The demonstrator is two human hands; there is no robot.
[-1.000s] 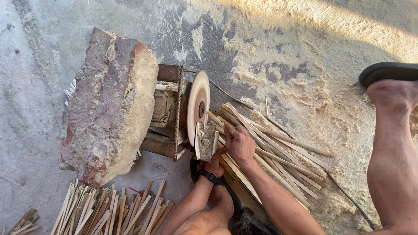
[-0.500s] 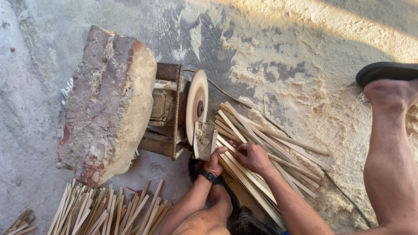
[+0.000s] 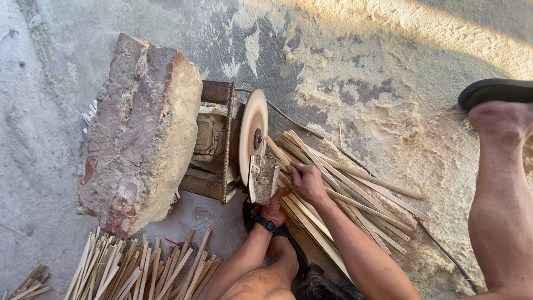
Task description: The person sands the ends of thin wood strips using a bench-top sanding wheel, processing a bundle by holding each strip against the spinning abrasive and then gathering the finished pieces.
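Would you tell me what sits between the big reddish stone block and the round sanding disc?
In the head view, a rusty metal frame holding a motor sits between the stone block and the sanding disc, with the block's right edge resting against the frame.

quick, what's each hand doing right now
Left hand: at the base of the small block by the disc; grip cannot be told.
Right hand: closed on a stick at the disc.

The right hand [image 3: 306,182] drew nearer from the pile of pale wooden slats [image 3: 355,205] and brought one thin slat [image 3: 276,150] up against the round sanding disc [image 3: 252,134].
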